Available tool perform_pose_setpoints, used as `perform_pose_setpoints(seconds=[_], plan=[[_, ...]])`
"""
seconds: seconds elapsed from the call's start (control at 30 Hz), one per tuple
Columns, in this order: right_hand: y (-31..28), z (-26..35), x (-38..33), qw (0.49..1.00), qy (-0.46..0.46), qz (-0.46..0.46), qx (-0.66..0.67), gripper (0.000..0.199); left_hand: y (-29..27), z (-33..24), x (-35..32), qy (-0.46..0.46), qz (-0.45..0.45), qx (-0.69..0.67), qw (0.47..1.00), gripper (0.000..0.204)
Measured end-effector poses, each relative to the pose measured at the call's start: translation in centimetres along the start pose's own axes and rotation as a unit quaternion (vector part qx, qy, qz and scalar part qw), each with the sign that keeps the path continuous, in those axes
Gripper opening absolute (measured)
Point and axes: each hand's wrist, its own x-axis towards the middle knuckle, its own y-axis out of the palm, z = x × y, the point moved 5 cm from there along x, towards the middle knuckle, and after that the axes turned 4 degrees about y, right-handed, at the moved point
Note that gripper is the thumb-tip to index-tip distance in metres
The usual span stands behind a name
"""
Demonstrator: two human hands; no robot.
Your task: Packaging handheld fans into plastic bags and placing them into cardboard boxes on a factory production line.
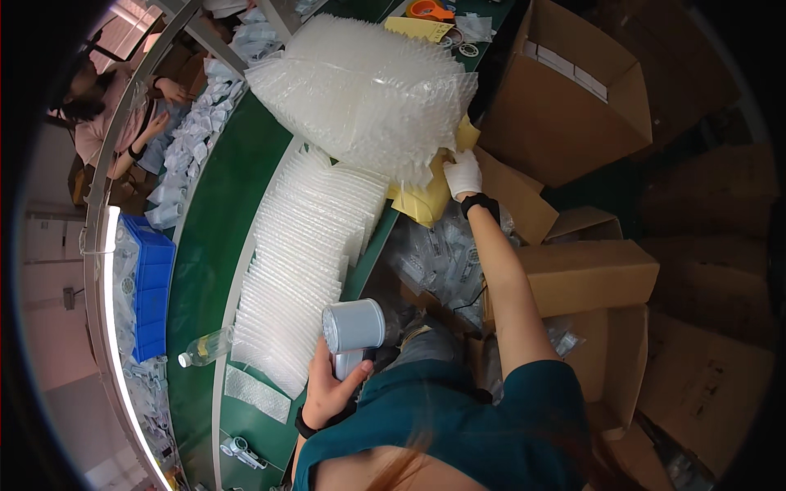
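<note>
My left hand (326, 394), bare with a black wristband, is closed around a smooth pale blue-grey cylinder (354, 326). Below it, a second pale blue-grey piece (348, 362) shows partly between the fingers and thumb. Farther off, my right hand (463, 175) wears a white glove and has its fingers curled at the edge of a yellow sheet (424, 201). That sheet lies partly under a tall pile of bubble-wrap bags (360, 90). Nearer me, a long fanned row of bubble-wrap bags (299, 254) lies on the green table.
A clear bottle (206, 347) and a small grey-white part (243, 452) lie left. Beyond stands a blue crate (151, 286) beside many wrapped parts (184, 155); a person works there. Open cardboard boxes (565, 106) and plastic-bagged items (442, 254) crowd the right. Orange tape (430, 10) sits far.
</note>
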Motion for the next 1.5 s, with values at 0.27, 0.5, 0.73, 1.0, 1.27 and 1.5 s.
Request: perform_pose_setpoints(seconds=[0.27, 0.5, 0.73, 1.0, 1.27, 1.5], plan=[[1.0, 1.0, 0.2, 0.997, -0.042, 0.06, 0.006, 0.03, 0.8, -2.4, 2.1, 0.046, 0.013, 0.035, 0.998, 0.049], [-0.8, 2.7, 0.8, 0.995, -0.088, 0.037, -0.014, 0.02, 0.3, -2.5, 2.8, 0.051, -0.014, -0.035, 0.998, 0.049], [1.4, 2.7, 0.8, 0.985, -0.14, 0.055, -0.082, 0.028, -0.2, -2.1, 2.1, 0.069, -0.079, -0.179, 0.978, 0.046], [0.5, 2.7, 0.6, 0.992, -0.122, 0.035, 0.012, 0.027, -0.9, -1.4, 0.8, 0.074, -0.09, -0.242, 0.963, 0.047], [-8.7, 1.1, -8.9, 0.877, 0.132, 0.038, 0.461, 0.006, -1.5, -0.3, -0.1, 0.146, -0.104, -0.238, 0.955, 0.05], [-16.3, 20.8, -22.7, 0.78, -0.133, 0.352, 0.499, 0.012, -1.4, 0.1, 0.4, 0.186, -0.133, -0.137, 0.964, 0.046]])
